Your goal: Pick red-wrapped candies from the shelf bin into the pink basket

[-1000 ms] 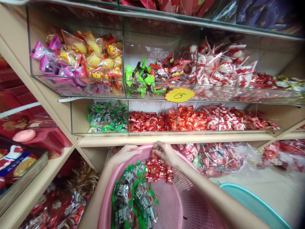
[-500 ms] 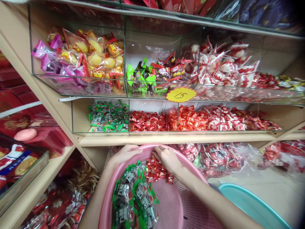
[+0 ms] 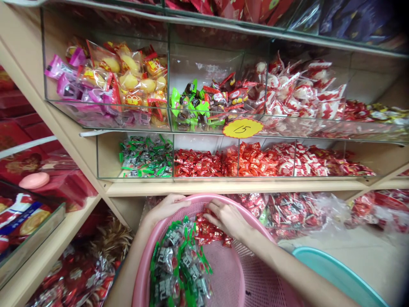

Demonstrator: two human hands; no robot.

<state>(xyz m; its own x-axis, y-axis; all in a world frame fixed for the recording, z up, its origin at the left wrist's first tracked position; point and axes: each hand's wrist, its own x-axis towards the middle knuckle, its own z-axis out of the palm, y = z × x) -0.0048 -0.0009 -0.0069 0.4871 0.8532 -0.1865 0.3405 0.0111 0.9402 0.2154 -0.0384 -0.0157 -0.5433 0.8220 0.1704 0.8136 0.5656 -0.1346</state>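
A pink mesh basket (image 3: pixel 220 273) tilts toward me below the shelf. My left hand (image 3: pixel 169 205) is closed over its far left rim. Inside, my right hand (image 3: pixel 225 217) rests on a small pile of red-wrapped candies (image 3: pixel 207 232), its thumb and fingers apart; the fingertips are partly lost among the wrappers. Beside that pile, green-and-clear packets (image 3: pixel 179 264) fill the left part of the basket. Bare pink mesh shows to their right.
Clear bins on the shelf (image 3: pixel 236 186) above hold sorted candies, with a yellow price tag (image 3: pixel 243 127) reading 15. A teal basin (image 3: pixel 335 273) stands at lower right. Bagged red candies (image 3: pixel 297 213) lie under the shelf, and a lower left shelf carries boxed snacks (image 3: pixel 25 217).
My right hand has shifted slightly down and right over the red candies, and its fingers have spread from a pinch. My left hand and the basket stay put.
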